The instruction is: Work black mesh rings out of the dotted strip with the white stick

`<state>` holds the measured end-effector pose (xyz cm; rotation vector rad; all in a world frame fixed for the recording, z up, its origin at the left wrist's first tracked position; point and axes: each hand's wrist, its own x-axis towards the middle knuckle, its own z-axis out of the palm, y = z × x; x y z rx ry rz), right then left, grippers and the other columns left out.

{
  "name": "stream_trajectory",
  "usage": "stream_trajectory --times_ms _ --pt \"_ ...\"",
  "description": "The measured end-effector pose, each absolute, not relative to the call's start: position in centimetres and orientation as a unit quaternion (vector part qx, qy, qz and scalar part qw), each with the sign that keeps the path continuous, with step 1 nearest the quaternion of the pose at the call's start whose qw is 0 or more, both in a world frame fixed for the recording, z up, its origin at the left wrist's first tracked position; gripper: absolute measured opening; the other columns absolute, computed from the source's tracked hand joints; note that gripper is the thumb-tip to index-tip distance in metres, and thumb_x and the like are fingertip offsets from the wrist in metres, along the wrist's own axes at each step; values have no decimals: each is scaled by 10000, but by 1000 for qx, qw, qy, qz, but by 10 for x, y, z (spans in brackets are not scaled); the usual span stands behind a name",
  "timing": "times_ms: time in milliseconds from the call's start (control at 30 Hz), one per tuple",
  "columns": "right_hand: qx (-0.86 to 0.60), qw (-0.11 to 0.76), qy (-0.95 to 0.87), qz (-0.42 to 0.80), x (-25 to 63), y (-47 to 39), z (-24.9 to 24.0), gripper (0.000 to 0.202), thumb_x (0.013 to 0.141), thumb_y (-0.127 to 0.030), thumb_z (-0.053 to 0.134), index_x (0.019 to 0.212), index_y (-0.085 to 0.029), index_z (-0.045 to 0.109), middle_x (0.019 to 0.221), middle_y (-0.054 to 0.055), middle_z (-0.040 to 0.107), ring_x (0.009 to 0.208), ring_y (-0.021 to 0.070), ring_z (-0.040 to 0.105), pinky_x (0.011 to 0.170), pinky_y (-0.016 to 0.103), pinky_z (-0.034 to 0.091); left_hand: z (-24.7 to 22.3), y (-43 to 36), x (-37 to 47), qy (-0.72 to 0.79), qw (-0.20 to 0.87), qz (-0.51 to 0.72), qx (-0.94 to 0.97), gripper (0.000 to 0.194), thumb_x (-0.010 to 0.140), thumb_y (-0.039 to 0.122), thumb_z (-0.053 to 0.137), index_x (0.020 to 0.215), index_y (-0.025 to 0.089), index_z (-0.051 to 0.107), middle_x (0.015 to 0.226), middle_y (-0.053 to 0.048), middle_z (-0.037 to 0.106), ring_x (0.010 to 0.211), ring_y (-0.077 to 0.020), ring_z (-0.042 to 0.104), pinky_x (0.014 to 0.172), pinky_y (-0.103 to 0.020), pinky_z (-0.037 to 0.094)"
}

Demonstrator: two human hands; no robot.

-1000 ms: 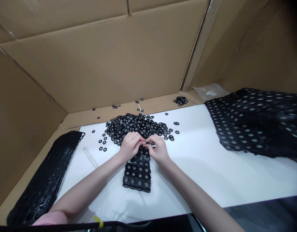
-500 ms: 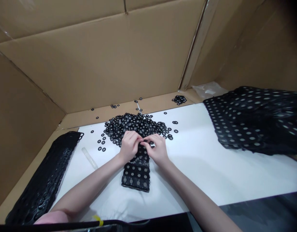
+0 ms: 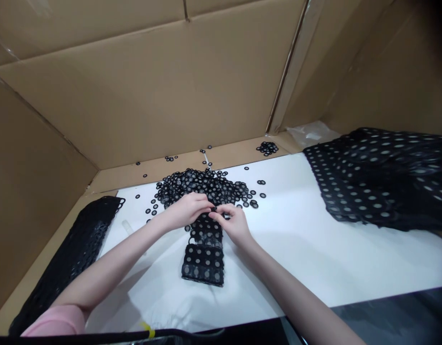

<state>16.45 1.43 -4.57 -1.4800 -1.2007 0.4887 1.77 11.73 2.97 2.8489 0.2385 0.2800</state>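
My left hand (image 3: 192, 209) and my right hand (image 3: 235, 224) meet at the far end of a folded black strip (image 3: 203, 261) dotted with rows of grey round spots. Both hands are closed in a pinch, fingertips nearly touching. A small dark bit shows between them at the strip's end; whether it is a loose disc or part of the strip I cannot tell. On the strip's left edge one round opening shows white. Just beyond my hands lies a heap of small black discs (image 3: 192, 181) with grey centres, partly hidden by my left hand.
A black sheet full of holes (image 3: 68, 258) lies at the left. Under my left forearm is a clear tube (image 3: 127, 227), partly hidden. A large dotted black sheet (image 3: 371, 182) covers the right side. Cardboard walls (image 3: 177, 91) enclose the white work surface (image 3: 278, 268).
My left hand has turned flatter and its forearm has swung to the left, covering more of the clear tube. The opening on the strip's left edge now shows. My right hand has barely moved.
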Motion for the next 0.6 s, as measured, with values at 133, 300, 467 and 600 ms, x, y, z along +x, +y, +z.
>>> stream_trajectory --times_ms 133,300,467,600 --pt "-624 556 -513 198 164 13 -42 187 724 -329 705 600 -213 626 661 29 673 695 201 599 681 332 478 50 117 21 81 137 21 987 289 964 181 393 1059 139 662 910 -70 640 806 -158 598 717 -237 439" --pt "-617 555 -525 189 164 11 -39 172 736 -324 708 617 -220 642 670 32 675 683 196 590 672 333 481 59 109 27 120 166 -16 979 255 966 225 416 956 138 655 877 -54 617 786 -157 589 697 -236 427" --pt "-616 545 -533 197 164 10 -37 174 733 -328 718 619 -215 649 651 27 674 679 195 607 657 323 489 63 110 29 122 190 -43 973 226 959 198 409 905 143 621 881 -39 623 790 -146 583 703 -221 422" --pt "-614 541 -537 206 164 10 -38 168 736 -343 706 638 -213 665 664 27 689 685 196 621 655 319 495 66 113 28 102 188 -50 976 205 931 176 439 926 138 641 866 -36 629 769 -134 588 691 -207 426"
